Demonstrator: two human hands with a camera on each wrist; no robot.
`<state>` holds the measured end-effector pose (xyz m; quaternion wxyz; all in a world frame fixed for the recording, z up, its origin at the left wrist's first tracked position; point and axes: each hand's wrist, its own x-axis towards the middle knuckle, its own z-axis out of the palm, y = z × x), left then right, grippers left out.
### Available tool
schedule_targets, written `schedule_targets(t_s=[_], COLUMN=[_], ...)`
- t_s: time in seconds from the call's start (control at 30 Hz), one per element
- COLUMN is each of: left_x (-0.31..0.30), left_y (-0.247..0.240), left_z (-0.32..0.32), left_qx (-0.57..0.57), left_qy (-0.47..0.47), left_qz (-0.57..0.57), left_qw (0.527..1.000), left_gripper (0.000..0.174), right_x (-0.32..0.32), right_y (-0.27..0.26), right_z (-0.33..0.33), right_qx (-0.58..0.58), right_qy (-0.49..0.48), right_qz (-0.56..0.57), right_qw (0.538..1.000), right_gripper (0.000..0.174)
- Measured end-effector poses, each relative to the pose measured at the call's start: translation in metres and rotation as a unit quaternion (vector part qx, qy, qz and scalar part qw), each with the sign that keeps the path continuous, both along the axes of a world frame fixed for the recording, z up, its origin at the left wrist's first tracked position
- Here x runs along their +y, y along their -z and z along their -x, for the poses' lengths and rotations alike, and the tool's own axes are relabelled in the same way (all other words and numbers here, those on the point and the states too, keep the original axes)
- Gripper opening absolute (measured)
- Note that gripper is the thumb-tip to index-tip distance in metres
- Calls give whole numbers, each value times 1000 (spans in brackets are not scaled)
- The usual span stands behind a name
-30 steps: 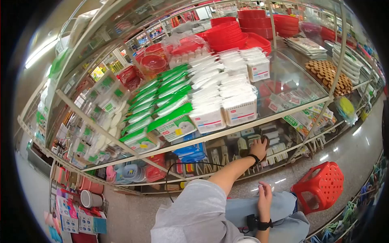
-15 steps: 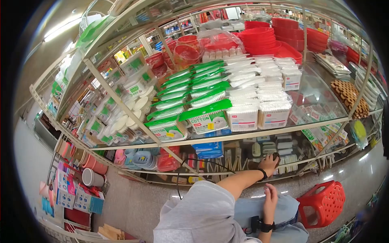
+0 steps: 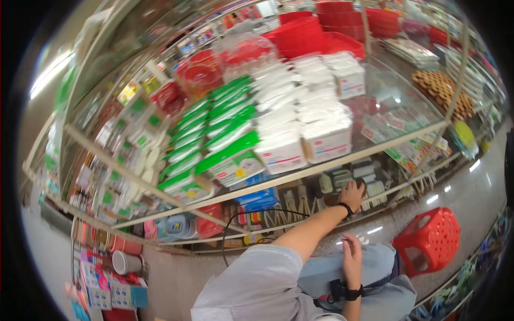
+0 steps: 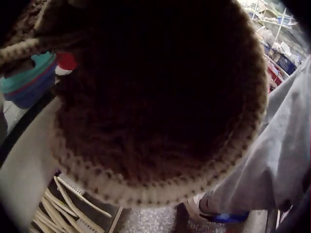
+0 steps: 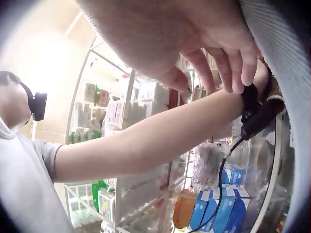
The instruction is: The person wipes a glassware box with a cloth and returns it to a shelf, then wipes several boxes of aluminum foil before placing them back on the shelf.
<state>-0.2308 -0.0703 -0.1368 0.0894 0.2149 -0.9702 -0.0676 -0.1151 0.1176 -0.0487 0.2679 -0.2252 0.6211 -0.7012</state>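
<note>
My left hand (image 3: pixel 352 195) reaches into the lower shelf and grips a dark brown brush (image 3: pixel 361 185), partly hidden by the fingers. Filling much of the left wrist view is a dark, bristly round shape (image 4: pixel 146 145) with a pale, dotted rim. Around the hand lie pale brushes (image 3: pixel 326 183) and wooden-handled brushes (image 3: pixel 292 200). Over my jeans hovers my right hand (image 3: pixel 352 262), its fingers loosely bent and nothing in them. The right wrist view shows those relaxed fingers (image 5: pixel 221 68) in front of the left forearm (image 5: pixel 146 143).
Cotton swab packs (image 3: pixel 233 166) crowd the glass shelf above, behind a metal front rail (image 3: pixel 300 176). A red stool (image 3: pixel 430 241) stands at the right. A black cable (image 3: pixel 230 224) runs along the left arm. Blue packs (image 3: pixel 257 199) sit left of the hand.
The head view swings one way and then back. My left hand stays at the lower shelf with the brush in its grip, and the right hand keeps its place over the legs.
</note>
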Motion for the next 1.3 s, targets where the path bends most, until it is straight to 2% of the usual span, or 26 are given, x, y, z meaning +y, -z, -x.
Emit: schedule_targets(t_s=[0.17,0.37,0.47,0.6,0.7,0.73,0.8,0.9,0.97,1.1,1.2,1.3], left_x=[-2,-11,-17,-34,-67,-71,-89,-100,-113,-158,-172,-183], left_y=[0,-10,-9,-8,-13,-30,-60,-107,-113,-66,-39,-29], left_z=[45,83,94,100,102,94,79,53,43,32,28,32], left_qx=[-8,-34,-52,-90,-31,-22,23,-18,-51,-98,-59,-86], left_qy=[-11,0,-3,16,46,31,30,-25,-48,-30,-34,-33], left_qz=[20,-10,-22,-123,-235,-165,-153,-155,-129,-63,6,55], left_qw=[1000,999,998,988,970,986,987,987,989,993,998,994], left_gripper=[54,52,56,73,72,71,69,68,69,66,57,57], right_x=[3,11,13,12,10,10,10,11,11,10,8,8], right_y=[-6,-11,-10,-12,-8,-7,-10,-12,-13,-12,-8,-6], right_z=[0,4,5,6,5,5,6,6,6,6,6,6], right_qx=[41,53,58,61,71,77,71,74,78,77,76,71], right_qy=[33,48,49,51,55,57,52,52,53,52,51,47], right_qz=[-4,-10,-16,-13,-10,-9,-11,-14,-15,-19,-20,-24], right_qw=[999,997,997,997,996,995,996,996,995,995,996,996], right_gripper=[21,21,22,23,23,23,23,23,23,23,23,23])
